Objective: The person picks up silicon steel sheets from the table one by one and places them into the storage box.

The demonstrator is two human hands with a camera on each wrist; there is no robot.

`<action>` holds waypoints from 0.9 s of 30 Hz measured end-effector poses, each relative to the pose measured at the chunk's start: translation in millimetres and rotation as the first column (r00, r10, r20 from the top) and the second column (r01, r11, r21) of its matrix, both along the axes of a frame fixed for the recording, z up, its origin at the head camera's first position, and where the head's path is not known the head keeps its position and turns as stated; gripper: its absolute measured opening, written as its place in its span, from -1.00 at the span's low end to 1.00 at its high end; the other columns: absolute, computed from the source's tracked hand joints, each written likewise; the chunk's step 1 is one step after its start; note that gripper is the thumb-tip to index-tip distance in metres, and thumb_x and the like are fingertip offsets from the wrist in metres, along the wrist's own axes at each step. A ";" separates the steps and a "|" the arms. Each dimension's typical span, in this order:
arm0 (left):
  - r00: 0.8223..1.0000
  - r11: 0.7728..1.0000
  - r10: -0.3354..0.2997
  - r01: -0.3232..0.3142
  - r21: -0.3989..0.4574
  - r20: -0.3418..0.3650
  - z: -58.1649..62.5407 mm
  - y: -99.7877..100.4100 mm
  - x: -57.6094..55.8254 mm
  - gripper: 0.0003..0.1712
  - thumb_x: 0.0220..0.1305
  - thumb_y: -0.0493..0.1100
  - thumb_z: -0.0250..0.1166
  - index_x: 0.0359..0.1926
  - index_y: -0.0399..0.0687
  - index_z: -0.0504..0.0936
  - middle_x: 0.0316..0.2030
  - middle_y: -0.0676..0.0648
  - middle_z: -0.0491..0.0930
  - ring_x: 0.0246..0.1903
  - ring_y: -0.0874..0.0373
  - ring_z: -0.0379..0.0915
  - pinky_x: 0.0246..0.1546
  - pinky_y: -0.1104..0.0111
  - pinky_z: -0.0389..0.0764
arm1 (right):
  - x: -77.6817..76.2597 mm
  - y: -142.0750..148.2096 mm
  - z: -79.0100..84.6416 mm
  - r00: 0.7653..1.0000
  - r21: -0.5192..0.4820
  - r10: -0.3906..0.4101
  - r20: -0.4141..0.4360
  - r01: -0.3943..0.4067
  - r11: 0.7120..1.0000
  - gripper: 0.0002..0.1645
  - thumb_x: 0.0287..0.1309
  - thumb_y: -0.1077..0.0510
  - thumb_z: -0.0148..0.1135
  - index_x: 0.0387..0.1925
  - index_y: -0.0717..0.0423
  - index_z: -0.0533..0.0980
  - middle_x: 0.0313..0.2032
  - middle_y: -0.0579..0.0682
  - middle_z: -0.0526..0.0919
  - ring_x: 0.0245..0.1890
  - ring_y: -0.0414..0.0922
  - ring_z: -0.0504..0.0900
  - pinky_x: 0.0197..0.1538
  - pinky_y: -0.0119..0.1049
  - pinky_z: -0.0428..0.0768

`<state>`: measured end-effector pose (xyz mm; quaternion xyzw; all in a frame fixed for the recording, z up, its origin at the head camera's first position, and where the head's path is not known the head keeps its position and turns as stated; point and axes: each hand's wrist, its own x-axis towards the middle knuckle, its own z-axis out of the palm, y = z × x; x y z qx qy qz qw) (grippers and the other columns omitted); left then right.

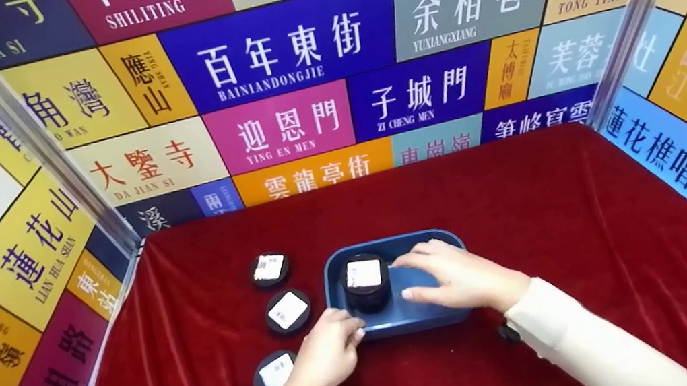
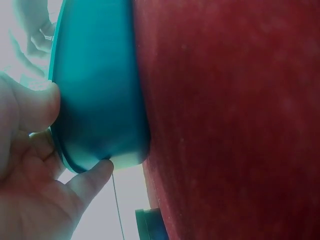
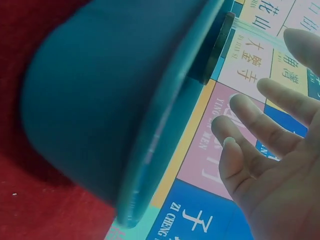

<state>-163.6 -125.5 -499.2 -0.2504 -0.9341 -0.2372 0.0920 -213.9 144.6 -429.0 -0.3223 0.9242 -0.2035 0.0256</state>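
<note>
In the head view a blue rectangular plastic tub [image 1: 404,328] lies on the red cloth. Inside, toward its left end, stands a stack of round black discs, the top disc [image 1: 366,274] bearing a white label. My left hand [image 1: 332,348] grips the tub's near left corner; in the left wrist view, its thumb [image 2: 45,107] lies at the rim and another finger touches the end wall. My right hand [image 1: 458,274] hovers over the tub's right half, fingers apart and loosely bent toward the stack. In the right wrist view, nothing is in this hand [image 3: 280,170].
Left of the tub, three more labelled black discs lie in a rough column: a far disc [image 1: 270,269], a middle disc [image 1: 288,311] and a near disc [image 1: 272,377] partly behind my left hand. Red cloth [image 1: 521,194] covers the table, with colourful sign-printed panels [image 1: 281,46] behind and beside it.
</note>
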 end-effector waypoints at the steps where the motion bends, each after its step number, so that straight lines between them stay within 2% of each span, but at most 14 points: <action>1: 1.000 1.000 0.001 -0.001 0.000 -0.001 0.0 0.2 0.1 -0.88 0.29 -0.27 0.29 -0.29 -0.01 0.75 -0.38 0.10 0.60 -0.20 0.16 0.48 -0.24 0.32 0.60 | 1.7 2.5 -0.9 1.000 -0.001 -0.005 0.000 0.005 1.000 -0.36 0.27 -0.27 0.25 0.31 -0.17 0.49 0.17 -0.05 0.59 0.21 -0.04 0.50 0.32 0.03 0.49; 8: 1.000 1.000 0.006 -0.006 0.003 0.000 0.1 1.2 0.0 -0.88 0.29 -0.27 0.29 -0.29 -0.01 0.75 -0.38 0.10 0.59 -0.21 0.17 0.48 -0.25 0.33 0.60 | 8.7 19.0 -11.7 0.999 -0.019 -0.032 -0.027 0.032 0.999 -0.39 0.27 -0.25 0.27 0.26 -0.13 0.53 0.13 -0.07 0.60 0.13 -0.09 0.52 0.25 -0.01 0.55; 14: 1.000 1.000 0.011 -0.011 0.002 0.001 -0.4 1.0 0.1 -0.88 0.30 -0.26 0.29 -0.29 0.00 0.75 -0.38 0.11 0.59 -0.21 0.18 0.48 -0.25 0.33 0.60 | 13.5 28.9 -22.0 0.998 -0.026 -0.058 -0.034 0.057 0.998 -0.40 0.27 -0.29 0.25 0.24 -0.15 0.54 0.16 -0.06 0.59 0.19 -0.06 0.51 0.26 0.01 0.55; 18: 1.000 1.000 0.014 -0.014 0.004 -0.005 -0.5 1.0 0.1 -0.88 0.29 -0.26 0.29 -0.29 0.00 0.75 -0.39 0.12 0.59 -0.20 0.18 0.48 -0.24 0.33 0.60 | 18.1 32.8 -25.4 0.996 -0.048 -0.060 -0.072 0.056 0.997 -0.46 0.27 -0.24 0.28 0.19 -0.12 0.57 0.13 -0.05 0.61 0.19 -0.02 0.52 0.26 0.03 0.53; 27: 1.000 1.000 0.013 -0.013 0.003 -0.012 -1.5 1.5 0.4 -0.89 0.29 -0.26 0.30 -0.30 0.00 0.74 -0.38 0.12 0.58 -0.20 0.18 0.47 -0.23 0.33 0.60 | 27.1 40.1 -35.3 0.986 -0.075 -0.064 -0.156 0.053 0.996 -0.56 0.27 -0.20 0.30 0.10 -0.14 0.61 0.00 -0.15 0.64 0.04 -0.16 0.53 0.15 -0.10 0.55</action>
